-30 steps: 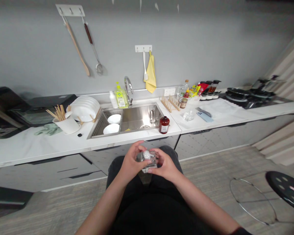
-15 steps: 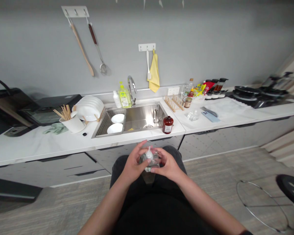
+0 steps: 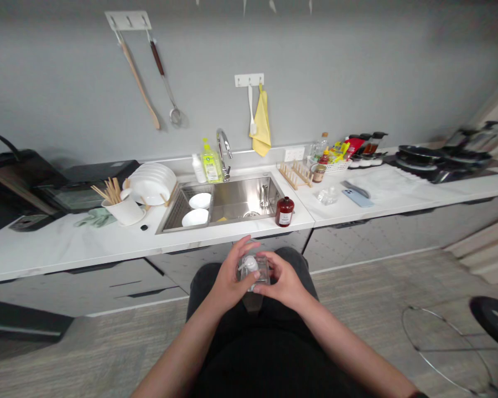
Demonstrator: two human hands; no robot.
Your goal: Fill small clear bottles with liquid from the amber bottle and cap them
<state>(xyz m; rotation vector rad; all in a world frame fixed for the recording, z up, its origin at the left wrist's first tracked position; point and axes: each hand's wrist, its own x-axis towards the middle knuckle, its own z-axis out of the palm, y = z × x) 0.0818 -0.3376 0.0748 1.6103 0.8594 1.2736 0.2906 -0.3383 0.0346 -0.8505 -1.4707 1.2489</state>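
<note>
From the head camera, looking down and forward, both hands meet just above the person's lap, in front of the long white worktop (image 3: 58, 243). The left hand (image 3: 227, 279) and the right hand (image 3: 283, 281) are each closed around a small clear square bottle with a white pump top (image 3: 253, 271), the left with fingers wrapped on its near left side and thumb up by the pump, the right cupping its other side; the bottle sits upright between them, over the dark trousers, well apart from anything on the worktop. Beyond the hands, a dark red round jar with a pale label (image 3: 284, 211) stands on the worktop edge just right of the stainless steel sink (image 3: 249, 199), which holds two white bowls (image 3: 196, 209) in its left rack. A stack of white plates (image 3: 151, 182) and a white cup of wooden chopsticks (image 3: 122, 207) stand further left, and a blue phone (image 3: 358, 197) lies to the right. The likely trouble here, as I judge it: the bottle looks smooth and is held only by fingertips over the lap, so a twist or press on the pump could make it slip, tip, or squirt its contents onto the trousers or floor.
</note>
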